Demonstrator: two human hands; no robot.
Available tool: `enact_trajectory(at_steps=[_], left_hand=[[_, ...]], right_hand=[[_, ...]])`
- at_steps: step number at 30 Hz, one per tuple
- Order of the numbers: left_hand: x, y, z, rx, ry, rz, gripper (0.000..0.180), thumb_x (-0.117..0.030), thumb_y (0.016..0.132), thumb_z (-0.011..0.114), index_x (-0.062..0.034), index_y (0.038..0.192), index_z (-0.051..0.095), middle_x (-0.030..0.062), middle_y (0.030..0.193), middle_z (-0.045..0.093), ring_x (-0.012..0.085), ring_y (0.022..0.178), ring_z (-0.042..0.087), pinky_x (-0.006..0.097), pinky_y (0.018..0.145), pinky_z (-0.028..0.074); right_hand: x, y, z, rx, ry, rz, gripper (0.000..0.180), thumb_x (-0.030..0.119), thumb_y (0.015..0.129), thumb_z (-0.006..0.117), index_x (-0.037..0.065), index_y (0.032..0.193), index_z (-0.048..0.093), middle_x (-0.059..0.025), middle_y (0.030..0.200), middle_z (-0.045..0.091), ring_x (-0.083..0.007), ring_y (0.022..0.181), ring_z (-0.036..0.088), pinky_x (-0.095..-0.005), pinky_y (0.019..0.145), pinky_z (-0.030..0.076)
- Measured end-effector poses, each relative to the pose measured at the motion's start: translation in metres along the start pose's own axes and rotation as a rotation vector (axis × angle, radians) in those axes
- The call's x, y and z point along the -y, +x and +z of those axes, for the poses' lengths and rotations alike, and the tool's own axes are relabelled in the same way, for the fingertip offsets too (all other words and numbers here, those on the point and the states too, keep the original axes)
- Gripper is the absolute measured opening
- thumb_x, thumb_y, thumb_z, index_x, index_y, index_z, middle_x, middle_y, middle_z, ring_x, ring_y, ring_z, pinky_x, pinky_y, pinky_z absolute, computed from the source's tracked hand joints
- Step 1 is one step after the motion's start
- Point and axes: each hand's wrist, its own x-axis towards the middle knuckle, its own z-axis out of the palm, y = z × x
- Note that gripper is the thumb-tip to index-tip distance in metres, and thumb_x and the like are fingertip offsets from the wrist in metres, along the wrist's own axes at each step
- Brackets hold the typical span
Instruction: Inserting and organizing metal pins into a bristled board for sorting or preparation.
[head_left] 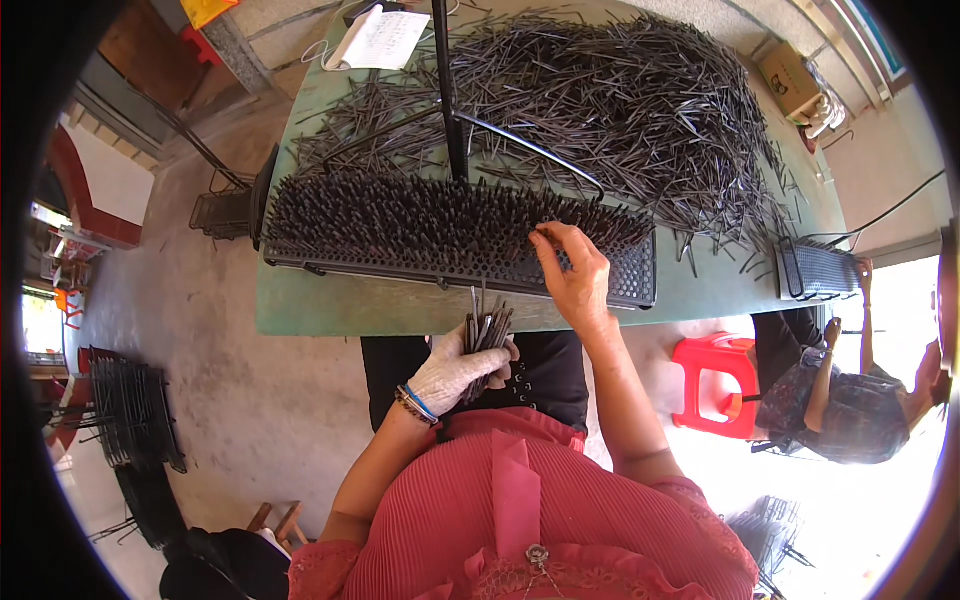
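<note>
My left hand [455, 372], in a white glove, is closed around a bundle of thin dark sticks [486, 328] near the table's front edge. My right hand [572, 275], bare, reaches over a black perforated tray [632, 280] and pinches one stick at its row of upright sticks [420, 215]. The tray is filled with standing sticks across most of its width, with bare holes at its right end. Behind it lies a big loose heap of the same dark sticks [620, 100] on the green table [340, 310].
A black metal stand [450, 100] rises from the table behind the tray. A paper sheet [378, 40] lies at the far left. Another black tray [815, 270] sits at the right edge. A red stool [715, 385] and a seated person [850, 400] are to the right. Stacked wire racks [130, 410] stand left.
</note>
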Motion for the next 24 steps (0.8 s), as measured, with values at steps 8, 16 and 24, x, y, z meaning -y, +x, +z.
enact_trajectory(at_steps=[8,16,24], left_hand=[[0.0015,-0.0007,-0.0015,0.011,0.012,0.014,0.026,-0.007,0.09,0.065,-0.0018,0.113,0.055,0.0072,0.1,0.065,0.0131,0.083,0.063,0.027,0.07,0.055],[0.002,-0.002,-0.0022,-0.032,0.086,0.074,0.029,-0.008,0.09,0.067,-0.0025,0.115,0.056,0.0062,0.102,0.064,0.0131,0.086,0.062,0.028,0.072,0.055],[-0.0004,-0.0033,0.0067,-0.062,0.05,0.027,0.032,-0.011,0.085,0.07,0.0006,0.113,0.06,0.0046,0.096,0.065,0.0116,0.079,0.061,0.024,0.065,0.05]], right_hand=[[-0.01,0.0007,0.007,0.027,-0.027,-0.082,0.016,0.002,0.085,0.071,-0.001,0.1,0.066,-0.0132,0.09,0.069,-0.0236,0.081,0.068,-0.0316,0.072,0.054],[-0.0105,-0.0059,0.0041,-0.008,-0.049,0.024,0.022,0.002,0.083,0.073,0.001,0.104,0.069,-0.0114,0.094,0.071,-0.0241,0.087,0.066,-0.0327,0.079,0.052],[-0.0089,-0.0053,0.004,0.04,-0.097,-0.126,0.019,0.0,0.081,0.073,0.002,0.099,0.072,-0.011,0.097,0.07,-0.0257,0.088,0.065,-0.0331,0.078,0.052]])
